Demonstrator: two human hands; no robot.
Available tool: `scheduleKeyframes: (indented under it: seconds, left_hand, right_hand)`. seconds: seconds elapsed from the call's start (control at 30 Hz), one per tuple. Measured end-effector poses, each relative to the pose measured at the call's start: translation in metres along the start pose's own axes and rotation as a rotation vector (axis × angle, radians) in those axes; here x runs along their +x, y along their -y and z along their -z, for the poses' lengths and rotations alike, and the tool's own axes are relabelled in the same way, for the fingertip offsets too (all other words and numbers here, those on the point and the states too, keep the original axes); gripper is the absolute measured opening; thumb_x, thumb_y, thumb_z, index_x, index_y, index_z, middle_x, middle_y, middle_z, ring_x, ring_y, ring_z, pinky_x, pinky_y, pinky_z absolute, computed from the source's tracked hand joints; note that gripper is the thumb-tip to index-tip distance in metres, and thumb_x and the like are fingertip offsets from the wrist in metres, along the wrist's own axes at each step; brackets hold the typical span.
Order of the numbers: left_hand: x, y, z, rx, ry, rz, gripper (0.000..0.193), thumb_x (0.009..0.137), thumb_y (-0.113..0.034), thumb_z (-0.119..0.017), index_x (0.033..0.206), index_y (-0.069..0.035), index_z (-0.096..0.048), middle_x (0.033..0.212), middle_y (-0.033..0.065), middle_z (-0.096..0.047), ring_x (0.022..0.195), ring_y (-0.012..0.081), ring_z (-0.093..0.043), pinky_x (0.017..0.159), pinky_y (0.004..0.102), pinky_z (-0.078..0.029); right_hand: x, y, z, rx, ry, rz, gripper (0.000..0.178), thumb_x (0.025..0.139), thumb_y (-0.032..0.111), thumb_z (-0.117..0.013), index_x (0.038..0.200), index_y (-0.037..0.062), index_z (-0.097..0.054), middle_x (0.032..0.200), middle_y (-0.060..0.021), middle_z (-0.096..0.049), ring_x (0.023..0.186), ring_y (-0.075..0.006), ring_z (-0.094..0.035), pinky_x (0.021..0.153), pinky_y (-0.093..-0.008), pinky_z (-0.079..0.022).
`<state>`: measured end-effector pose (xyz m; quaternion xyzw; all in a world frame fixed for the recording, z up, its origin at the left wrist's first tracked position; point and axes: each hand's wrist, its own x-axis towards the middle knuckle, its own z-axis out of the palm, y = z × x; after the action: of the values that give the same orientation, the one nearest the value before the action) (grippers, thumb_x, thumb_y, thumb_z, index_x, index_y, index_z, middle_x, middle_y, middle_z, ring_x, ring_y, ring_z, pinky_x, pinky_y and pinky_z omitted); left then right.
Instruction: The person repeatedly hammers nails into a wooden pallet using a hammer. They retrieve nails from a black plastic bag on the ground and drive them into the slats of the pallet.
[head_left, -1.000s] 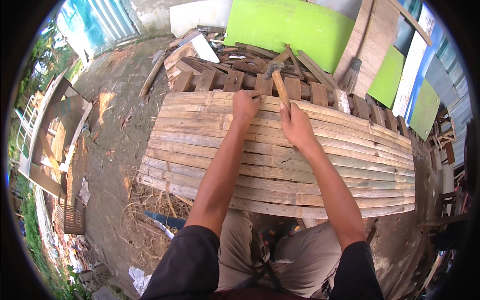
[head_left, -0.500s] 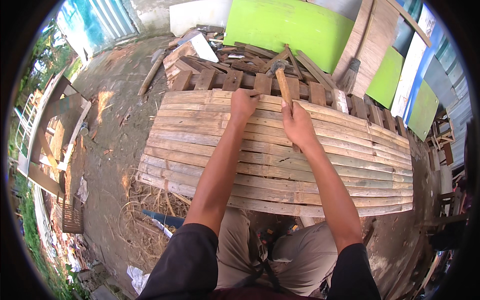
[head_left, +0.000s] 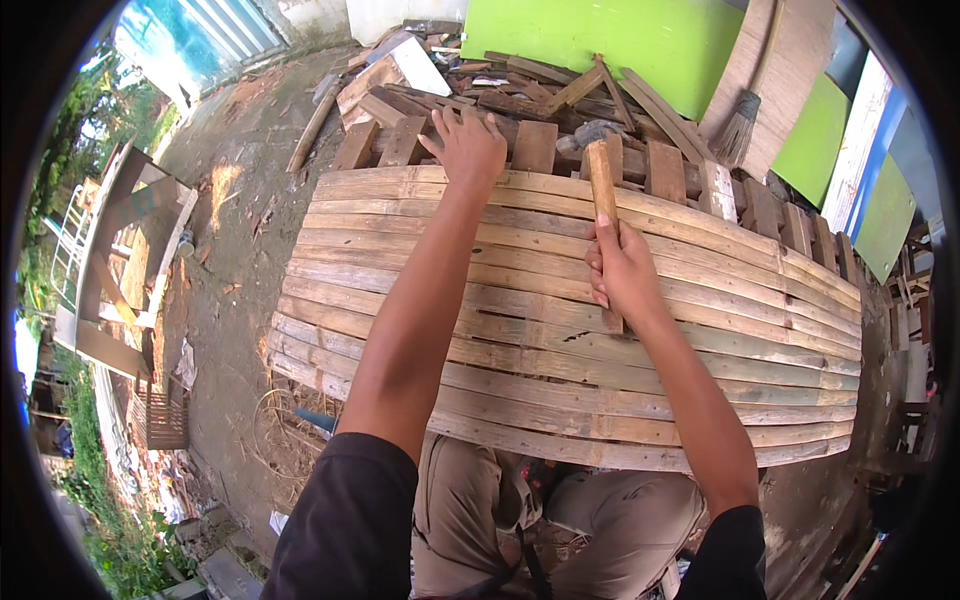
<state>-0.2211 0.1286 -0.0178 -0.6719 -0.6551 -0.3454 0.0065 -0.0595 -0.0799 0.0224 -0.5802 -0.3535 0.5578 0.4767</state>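
A panel of split bamboo slats (head_left: 560,320) lies across in front of me, its slats running left to right. My right hand (head_left: 626,272) is wrapped round the wooden handle of a hammer (head_left: 603,185) above the right half of the panel. The hammer's dark head points away from me, near the far edge. My left hand (head_left: 468,148) reaches to the panel's far edge with its fingers apart, over the row of short wooden blocks (head_left: 534,148). No object shows in it, though its palm is hidden.
Beyond the blocks lies a pile of scrap wood (head_left: 500,90), with a bright green board (head_left: 600,45) behind it. A broom (head_left: 742,125) leans against plywood at the far right. On the left stand a wooden frame (head_left: 120,260) and a slatted crate (head_left: 160,418).
My left hand has opened from a closed grip at the far edge and shifted slightly left and away. The hammer and my right hand have moved right and nearer. The view has shifted.
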Motion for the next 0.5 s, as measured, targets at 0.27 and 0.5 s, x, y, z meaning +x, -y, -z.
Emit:
scheduleKeyframes:
  seconds: [0.27,0.5]
  left_hand:
    - [-0.006,-0.011,-0.013,0.168,0.171,0.173,0.053,0.104,-0.034,-0.045,0.145,0.001,-0.046,0.151,0.0273,-0.044,0.148,0.0402,-0.032,0.121,0.062,-0.017]
    - [0.004,-0.021,-0.002,0.197,0.281,0.249,0.053,0.102,-0.031,-0.049,0.145,-0.002,-0.044,0.148,0.0247,-0.045,0.142,0.0369,-0.04,0.118,0.0578,-0.027]
  right_hand:
    - [-0.002,-0.01,-0.006,-0.411,-0.152,0.144,0.037,0.108,0.035,-0.049,0.097,0.0001,-0.057,0.064,-0.0091,-0.055,0.051,-0.0195,-0.054,0.052,-0.0361,-0.043]
    - [-0.02,0.021,-0.033,-0.424,-0.171,-0.004,0.036,0.108,0.031,-0.048,0.101,-0.0016,-0.063,0.061,-0.01,-0.054,0.05,-0.0216,-0.055,0.052,-0.037,-0.043]
